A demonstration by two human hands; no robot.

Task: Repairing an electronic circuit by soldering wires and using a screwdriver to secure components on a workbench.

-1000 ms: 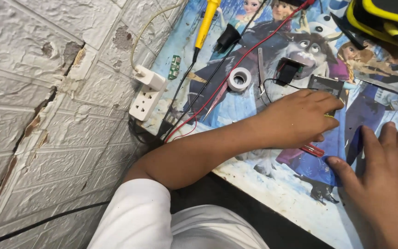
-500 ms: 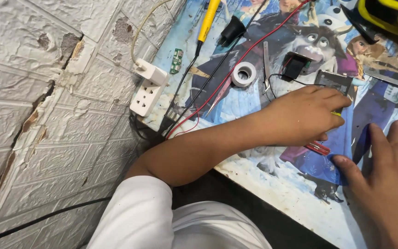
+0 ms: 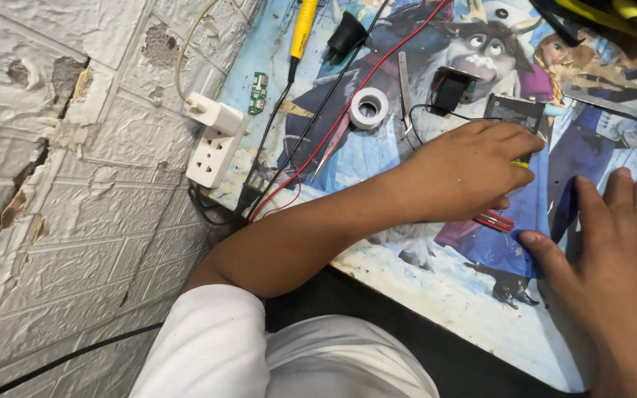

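Observation:
My left hand (image 3: 473, 173) reaches across the cartoon-printed table top (image 3: 436, 295), fingers curled down over a small red tool (image 3: 492, 220) that sticks out under the palm. A yellow bit shows at the fingertips. Its fingertips touch a flat dark grey rectangular part (image 3: 514, 110). My right hand (image 3: 613, 250) lies flat on the table to the right, fingers apart, holding nothing. My white sleeve (image 3: 215, 346) is at the bottom.
A white power strip (image 3: 211, 151) with a plug hangs at the table's left edge by the white textured wall (image 3: 53, 184). A tape roll (image 3: 369, 108), tweezers (image 3: 405, 88), a yellow-handled tool (image 3: 302, 26), a green circuit board (image 3: 259, 92), black adapters, red and black wires, and a yellow-black device (image 3: 613, 15) lie beyond.
The view has drifted so the table items sit lower in the picture. Both hands stay nearly where they were, the right hand spreading slightly.

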